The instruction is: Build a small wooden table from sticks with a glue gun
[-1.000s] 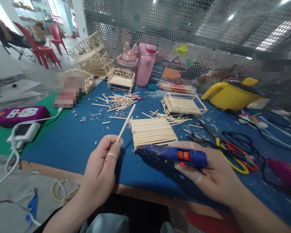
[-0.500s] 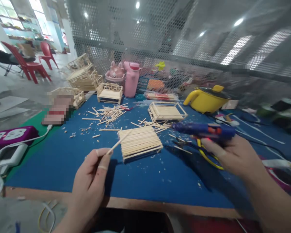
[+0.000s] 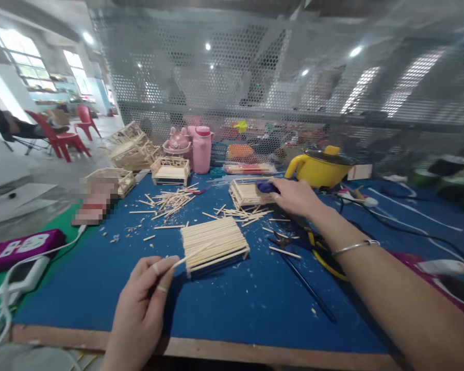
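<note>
Between finger and thumb, my left hand [image 3: 149,299] pinches a thin wooden stick [image 3: 199,251], whose far end lies over the small slatted stick panel [image 3: 216,239]. My right hand [image 3: 294,197] reaches forward, closed around a blue glue gun [image 3: 267,187]; most of the gun is hidden by the hand. The gun is over or beside a small railed stick frame [image 3: 242,193]; whether they touch I cannot tell. Loose sticks [image 3: 242,212] lie just in front of that frame. Pliers [image 3: 281,239] rest on the blue mat near my right forearm.
A pile of cut sticks [image 3: 174,202] lies left of centre. Finished miniature stick furniture [image 3: 170,170] stands behind it, by a pink bottle [image 3: 201,149]. A yellow pot [image 3: 320,170] is at back right, with cables [image 3: 410,232] nearby. A phone [image 3: 96,201] lies at left.
My right hand has carried the glue gun forward and left, from above the pliers to the railed frame. My left hand still pinches the stick, now lower over the panel. The view has tilted up.
</note>
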A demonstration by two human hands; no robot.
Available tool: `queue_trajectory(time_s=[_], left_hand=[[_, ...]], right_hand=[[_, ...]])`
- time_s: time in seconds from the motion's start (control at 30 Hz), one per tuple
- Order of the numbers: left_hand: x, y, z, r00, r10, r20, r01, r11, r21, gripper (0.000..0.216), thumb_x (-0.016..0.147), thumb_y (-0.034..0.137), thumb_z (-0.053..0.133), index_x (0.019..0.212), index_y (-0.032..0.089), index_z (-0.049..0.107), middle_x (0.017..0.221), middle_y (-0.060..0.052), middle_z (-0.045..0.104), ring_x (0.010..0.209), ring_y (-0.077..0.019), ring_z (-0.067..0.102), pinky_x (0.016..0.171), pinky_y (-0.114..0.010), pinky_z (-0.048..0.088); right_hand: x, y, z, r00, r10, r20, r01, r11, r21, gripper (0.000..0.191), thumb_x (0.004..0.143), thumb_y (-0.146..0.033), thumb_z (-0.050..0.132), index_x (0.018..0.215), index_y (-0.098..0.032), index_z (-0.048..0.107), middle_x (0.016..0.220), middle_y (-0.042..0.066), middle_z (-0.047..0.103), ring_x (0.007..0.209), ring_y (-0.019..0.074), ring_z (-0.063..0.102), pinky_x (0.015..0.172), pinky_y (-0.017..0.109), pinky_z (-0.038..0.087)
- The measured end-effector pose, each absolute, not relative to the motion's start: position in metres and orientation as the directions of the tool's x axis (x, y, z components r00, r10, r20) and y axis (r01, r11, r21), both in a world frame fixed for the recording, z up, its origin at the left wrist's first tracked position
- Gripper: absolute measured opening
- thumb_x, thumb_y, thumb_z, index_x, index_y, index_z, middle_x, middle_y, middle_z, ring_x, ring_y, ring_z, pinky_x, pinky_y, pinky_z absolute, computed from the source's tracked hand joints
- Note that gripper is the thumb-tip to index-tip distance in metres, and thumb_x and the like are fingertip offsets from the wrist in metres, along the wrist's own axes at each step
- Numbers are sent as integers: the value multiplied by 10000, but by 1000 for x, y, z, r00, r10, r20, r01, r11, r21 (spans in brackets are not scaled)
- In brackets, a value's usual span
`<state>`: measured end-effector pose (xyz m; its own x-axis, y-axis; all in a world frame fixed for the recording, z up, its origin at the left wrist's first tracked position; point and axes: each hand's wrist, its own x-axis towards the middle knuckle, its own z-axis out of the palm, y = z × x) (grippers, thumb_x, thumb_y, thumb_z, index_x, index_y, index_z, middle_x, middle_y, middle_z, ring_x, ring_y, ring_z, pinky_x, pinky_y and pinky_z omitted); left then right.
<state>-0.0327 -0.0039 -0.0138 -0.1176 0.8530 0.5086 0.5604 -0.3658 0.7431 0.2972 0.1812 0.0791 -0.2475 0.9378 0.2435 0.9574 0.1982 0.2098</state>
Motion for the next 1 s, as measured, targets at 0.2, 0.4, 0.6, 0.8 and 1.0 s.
queue_trajectory(time_s=[0.2, 0.4, 0.6, 0.8, 1.0], left_hand=[[-31, -7, -16, -82, 816, 572, 598, -419, 683, 159, 855, 247, 592, 1004, 266, 644, 895, 15, 644, 818, -105, 628, 715, -179, 489], [-16, -16, -5, 45, 678, 733, 648, -578, 495, 237, 838, 131, 594, 1054, 228, 588, 830, 20, 647, 747, -75, 621, 703, -143, 476], [4, -13, 7, 135, 629, 766, 621, -656, 429, 290, 818, 31, 592, 1050, 203, 581, 862, -5, 649, 789, -76, 609, 741, -147, 467], [11, -7, 10, 146, 628, 764, 588, -676, 444, 284, 828, 7, 557, 1028, 207, 582, 859, -2, 655, 797, -83, 604, 746, -164, 468], [-6, -11, 0, -129, 745, 655, 559, -491, 668, 331, 835, 237, 616, 1160, 241, 553, 1030, -29, 625, 937, -144, 599, 852, -256, 470]], right_hand=[[278, 154, 76, -266, 837, 479, 963, 216, 159, 465, 876, -284, 404, 1286, -80, 488, 1245, 208, 590, 1081, 348, 541, 852, 467, 380], [244, 63, 69, -707, 405, 579, 523, 852, 42, 255, 918, -323, 486, 1098, -179, 595, 883, 57, 713, 801, 180, 621, 875, 383, 406], [240, 46, 50, -713, 325, 622, 412, 911, -4, 172, 900, -155, 516, 1042, -178, 609, 810, 33, 692, 716, 134, 599, 844, 344, 441], [248, 50, 53, -690, 455, 563, 480, 870, -114, 120, 901, -207, 527, 959, -181, 628, 813, 45, 672, 762, 156, 587, 763, 309, 464], [250, 56, 51, -671, 458, 584, 514, 854, -79, 142, 906, -232, 535, 882, -188, 669, 766, 42, 635, 732, 150, 554, 700, 298, 411]])
